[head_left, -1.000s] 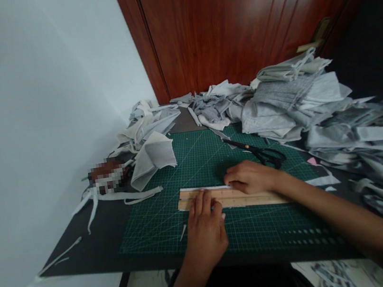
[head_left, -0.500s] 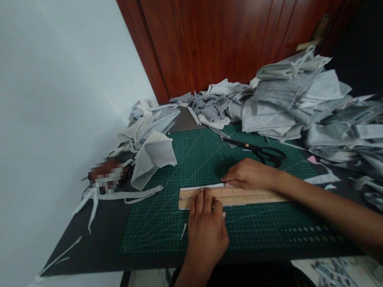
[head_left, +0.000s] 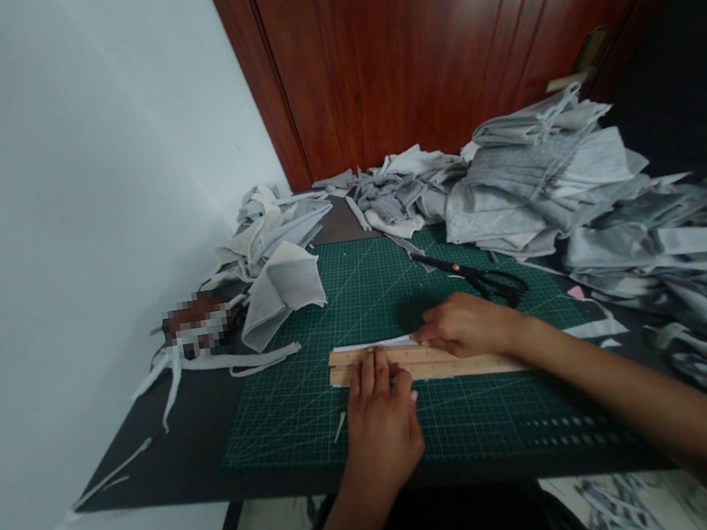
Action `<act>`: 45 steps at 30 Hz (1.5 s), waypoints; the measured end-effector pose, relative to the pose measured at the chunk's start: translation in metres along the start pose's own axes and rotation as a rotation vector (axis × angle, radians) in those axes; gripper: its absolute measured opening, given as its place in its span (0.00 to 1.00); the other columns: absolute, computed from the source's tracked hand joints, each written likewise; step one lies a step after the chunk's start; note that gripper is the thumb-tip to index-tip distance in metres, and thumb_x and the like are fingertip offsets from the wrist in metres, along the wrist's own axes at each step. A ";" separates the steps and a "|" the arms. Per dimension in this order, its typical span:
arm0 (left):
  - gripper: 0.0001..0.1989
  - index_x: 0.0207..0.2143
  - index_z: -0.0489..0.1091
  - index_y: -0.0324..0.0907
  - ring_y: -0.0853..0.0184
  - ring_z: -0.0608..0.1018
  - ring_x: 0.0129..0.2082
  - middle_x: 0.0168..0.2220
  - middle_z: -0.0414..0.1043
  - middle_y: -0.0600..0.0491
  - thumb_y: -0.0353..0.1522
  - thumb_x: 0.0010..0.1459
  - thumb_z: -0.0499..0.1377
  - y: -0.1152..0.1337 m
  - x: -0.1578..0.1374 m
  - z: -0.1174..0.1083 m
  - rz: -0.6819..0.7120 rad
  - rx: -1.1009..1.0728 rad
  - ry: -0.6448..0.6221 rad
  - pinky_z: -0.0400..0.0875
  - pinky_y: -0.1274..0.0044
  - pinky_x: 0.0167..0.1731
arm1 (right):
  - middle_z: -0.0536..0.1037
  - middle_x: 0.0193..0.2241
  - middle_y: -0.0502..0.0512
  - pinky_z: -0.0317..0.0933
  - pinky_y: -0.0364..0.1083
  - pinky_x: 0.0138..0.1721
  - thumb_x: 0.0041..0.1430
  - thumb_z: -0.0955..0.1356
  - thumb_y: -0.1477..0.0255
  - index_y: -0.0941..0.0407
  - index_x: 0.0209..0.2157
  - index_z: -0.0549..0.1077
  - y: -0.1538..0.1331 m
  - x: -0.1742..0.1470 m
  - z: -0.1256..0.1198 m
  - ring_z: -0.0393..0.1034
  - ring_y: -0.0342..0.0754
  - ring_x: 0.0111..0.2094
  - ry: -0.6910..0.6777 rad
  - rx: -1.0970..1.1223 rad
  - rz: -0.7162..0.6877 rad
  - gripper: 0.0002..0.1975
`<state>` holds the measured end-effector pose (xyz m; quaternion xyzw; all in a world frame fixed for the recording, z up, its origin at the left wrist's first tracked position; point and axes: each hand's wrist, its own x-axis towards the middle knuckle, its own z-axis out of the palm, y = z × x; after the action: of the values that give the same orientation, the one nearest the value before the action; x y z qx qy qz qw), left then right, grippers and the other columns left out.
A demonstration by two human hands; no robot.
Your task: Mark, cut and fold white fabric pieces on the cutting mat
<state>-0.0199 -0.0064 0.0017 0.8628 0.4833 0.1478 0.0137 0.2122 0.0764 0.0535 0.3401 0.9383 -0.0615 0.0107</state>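
At the far left of the black table (head_left: 189,453), thin pale fabric strips (head_left: 115,471) lie near the corner. Right of them is a brown object (head_left: 199,319), which is pixelated, so I cannot tell what it is. Beside it, a folded light-grey fabric piece (head_left: 283,291) rests partly on the green cutting mat with pale grid lines (head_left: 283,417); behind this piece there is a left heap of grey and white cloth (head_left: 270,215).

The left hand (head_left: 383,429) lies palm down at the near side of the long light-brown wooden ruler (head_left: 455,366). Its fingers are extended and rest on the ruler, not closed around it. The ruler lies flat across the middle of the mat, and a narrow white fabric strip (head_left: 372,345) shows along its far edge.

To the right, the right hand (head_left: 462,324) is bent with its fingertips at this far edge, by the strip; I cannot tell whether they pinch something. Just beyond it lie black-handled scissors (head_left: 471,276). A high grey fabric stack (head_left: 534,185) stands at the far right.
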 end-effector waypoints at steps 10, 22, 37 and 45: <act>0.15 0.52 0.70 0.38 0.46 0.61 0.68 0.66 0.61 0.37 0.31 0.65 0.55 0.001 -0.002 0.002 -0.024 0.021 0.023 0.57 0.52 0.66 | 0.79 0.35 0.53 0.53 0.45 0.30 0.67 0.63 0.76 0.50 0.47 0.79 0.002 0.002 0.006 0.73 0.47 0.31 0.028 0.089 -0.044 0.15; 0.14 0.52 0.71 0.39 0.46 0.62 0.67 0.65 0.61 0.38 0.30 0.65 0.55 0.001 -0.001 -0.001 -0.031 0.012 0.022 0.58 0.52 0.65 | 0.81 0.31 0.57 0.46 0.47 0.28 0.69 0.63 0.71 0.56 0.37 0.77 -0.002 0.000 -0.003 0.72 0.49 0.29 0.000 -0.041 0.052 0.11; 0.13 0.51 0.71 0.40 0.46 0.62 0.67 0.65 0.61 0.39 0.30 0.65 0.55 0.001 -0.001 0.000 -0.023 0.005 0.032 0.59 0.52 0.65 | 0.83 0.31 0.57 0.50 0.47 0.31 0.64 0.66 0.72 0.55 0.34 0.78 -0.003 -0.004 -0.005 0.76 0.52 0.32 0.005 -0.014 0.150 0.09; 0.13 0.50 0.71 0.39 0.45 0.61 0.68 0.65 0.61 0.38 0.30 0.65 0.54 0.001 -0.001 -0.001 -0.019 0.009 0.036 0.59 0.52 0.65 | 0.83 0.34 0.57 0.52 0.45 0.32 0.67 0.66 0.72 0.55 0.36 0.78 0.006 -0.001 0.000 0.76 0.51 0.35 -0.009 0.007 0.213 0.09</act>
<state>-0.0200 -0.0075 0.0025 0.8554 0.4924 0.1608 0.0024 0.2171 0.0803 0.0528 0.4378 0.8965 -0.0648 0.0203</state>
